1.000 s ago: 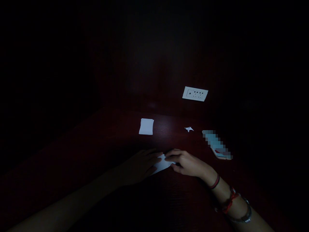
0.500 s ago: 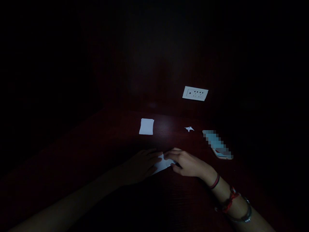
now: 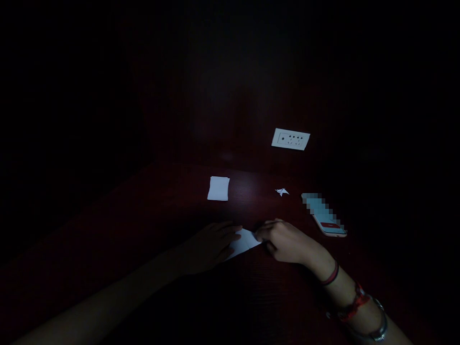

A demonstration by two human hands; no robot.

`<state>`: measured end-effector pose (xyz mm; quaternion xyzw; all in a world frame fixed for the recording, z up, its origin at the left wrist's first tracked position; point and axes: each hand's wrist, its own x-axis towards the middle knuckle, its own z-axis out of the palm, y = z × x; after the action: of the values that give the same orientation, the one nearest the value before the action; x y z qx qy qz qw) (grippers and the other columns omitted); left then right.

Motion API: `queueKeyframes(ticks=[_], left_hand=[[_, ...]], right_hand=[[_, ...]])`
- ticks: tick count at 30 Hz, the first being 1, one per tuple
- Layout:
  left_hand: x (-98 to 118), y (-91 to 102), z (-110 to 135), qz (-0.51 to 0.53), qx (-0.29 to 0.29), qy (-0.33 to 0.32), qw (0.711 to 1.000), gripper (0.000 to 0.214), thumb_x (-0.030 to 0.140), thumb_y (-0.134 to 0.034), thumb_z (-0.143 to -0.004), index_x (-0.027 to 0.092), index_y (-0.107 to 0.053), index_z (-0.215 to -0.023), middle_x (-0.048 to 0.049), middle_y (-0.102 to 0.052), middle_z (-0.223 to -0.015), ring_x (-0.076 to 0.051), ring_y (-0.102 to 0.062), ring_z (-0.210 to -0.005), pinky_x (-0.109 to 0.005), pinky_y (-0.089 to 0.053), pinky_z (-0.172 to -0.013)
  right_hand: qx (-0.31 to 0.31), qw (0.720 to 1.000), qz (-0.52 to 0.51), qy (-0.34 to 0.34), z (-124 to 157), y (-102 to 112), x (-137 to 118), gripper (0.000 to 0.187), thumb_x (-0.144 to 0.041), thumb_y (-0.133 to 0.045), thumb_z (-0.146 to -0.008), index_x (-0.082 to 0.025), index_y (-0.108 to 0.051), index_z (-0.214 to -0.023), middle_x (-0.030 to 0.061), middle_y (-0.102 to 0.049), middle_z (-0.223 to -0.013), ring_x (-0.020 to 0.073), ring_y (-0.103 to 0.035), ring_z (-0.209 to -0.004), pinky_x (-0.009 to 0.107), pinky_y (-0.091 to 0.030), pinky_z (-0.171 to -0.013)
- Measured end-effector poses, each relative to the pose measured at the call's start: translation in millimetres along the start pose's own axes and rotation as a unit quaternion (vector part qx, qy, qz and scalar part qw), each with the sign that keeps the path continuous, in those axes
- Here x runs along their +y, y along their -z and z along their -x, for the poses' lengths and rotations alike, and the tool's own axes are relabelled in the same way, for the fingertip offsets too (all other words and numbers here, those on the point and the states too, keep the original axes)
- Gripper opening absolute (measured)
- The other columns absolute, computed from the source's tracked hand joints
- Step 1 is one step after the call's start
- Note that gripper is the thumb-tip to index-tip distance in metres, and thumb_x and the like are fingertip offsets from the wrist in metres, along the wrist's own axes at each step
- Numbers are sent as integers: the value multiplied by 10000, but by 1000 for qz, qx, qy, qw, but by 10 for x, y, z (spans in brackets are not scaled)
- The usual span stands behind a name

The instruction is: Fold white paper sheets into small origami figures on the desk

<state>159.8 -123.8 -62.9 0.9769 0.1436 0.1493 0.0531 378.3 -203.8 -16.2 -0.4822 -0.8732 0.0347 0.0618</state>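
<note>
A folded piece of white paper (image 3: 247, 241) lies on the dark red table (image 3: 179, 184) between my two hands. My left hand (image 3: 212, 247) rests over its left part, fingers stretched out and pressing it down; this hand is in deep shadow. At the paper's right corner is my right hand (image 3: 283, 240), with curled fingers touching the edge and the fingertips partly hidden. A crease runs across the middle of the paper. Bracelets (image 3: 354, 304) circle my right wrist and forearm.
Beyond my hands lies a stack of white square paper (image 3: 218, 188). A small folded paper figure (image 3: 282, 191) sits to its right. Further right is a phone (image 3: 325, 215) with a lit, blurred screen. A wall socket (image 3: 291, 139) is on the dark wall behind.
My right hand has slid right along the paper to its corner, its fingers curling more and uncovering the right part. My left hand stays in place.
</note>
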Motion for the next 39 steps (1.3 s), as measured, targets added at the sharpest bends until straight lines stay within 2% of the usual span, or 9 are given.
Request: queueKeyframes(ticks=[11,14,18,21,25,29,32,35,39], left_hand=[[-6,-8,3,6,2,5,1000,316,318,-338,-846,239,-404,-1145,2,-361,-1261,-183,-292,-1154,-348,-260,-927],[-8,1,17,19,2,5,1000,322,316,-364,-835,234,-402,-1144,-10,-366,-1256,-193,-286,-1155,-362,-268,-923],[-1,23,39,26,0,5,1000,325,302,-415,-808,229,-416,-1125,-18,-377,-1240,-204,-287,-1147,-372,-265,-928],[8,33,45,27,2,1,1000,328,288,-432,-797,224,-417,-1119,-26,-372,-1236,-210,-290,-1137,-379,-270,-922],[20,31,39,35,15,3,999,344,305,-435,-793,213,-409,-1124,-57,-378,-1218,-227,-320,-1111,-392,-302,-889],[23,-3,35,44,20,7,999,472,361,-428,-798,217,-287,-1225,-70,-347,-1245,-233,-298,-1131,-387,-287,-903],[25,-27,18,60,36,57,996,534,397,-423,-798,221,-218,-1259,-70,-322,-1264,-225,-296,-1136,-377,-276,-912],[38,8,-29,108,52,108,987,392,370,-426,-802,228,-376,-1164,-46,-428,-1164,-193,-398,-1050,-327,-328,-866],[69,137,-93,206,64,146,966,177,264,-394,-820,200,-542,-893,9,-560,-879,-126,-517,-806,-240,-397,-719]], right_hand=[[-32,998,19,-50,129,60,66,167,-72,-446,-665,-170,-581,-684,26,-605,-695,129,-537,-648,223,-355,-611],[-12,998,-9,-63,114,50,85,182,-93,-435,-702,-175,-587,-760,19,-608,-709,130,-544,-676,218,-362,-631],[60,991,-66,-95,32,-24,119,214,-102,-403,-747,-166,-564,-873,25,-601,-774,119,-544,-695,217,-382,-660],[102,985,-107,-85,-37,-103,140,211,-115,-413,-759,-155,-553,-912,31,-574,-804,113,-528,-717,216,-393,-674],[102,981,-134,-91,-103,-201,125,140,-182,-487,-743,-156,-569,-853,35,-530,-793,121,-506,-721,227,-403,-662],[101,975,-150,-128,-139,-255,71,74,-173,-545,-701,-158,-561,-772,35,-515,-807,125,-498,-741,235,-392,-673],[85,969,-181,-146,-153,-263,26,58,-124,-550,-685,-153,-544,-734,11,-531,-735,108,-500,-673,209,-381,-607],[94,960,-219,-145,-168,-250,-19,98,-88,-527,-690,-154,-539,-762,-17,-527,-663,85,-488,-594,186,-362,-545],[159,953,-228,-121,-178,-195,-87,110,-118,-511,-719,-164,-573,-798,-6,-529,-701,92,-489,-638,191,-370,-579]])
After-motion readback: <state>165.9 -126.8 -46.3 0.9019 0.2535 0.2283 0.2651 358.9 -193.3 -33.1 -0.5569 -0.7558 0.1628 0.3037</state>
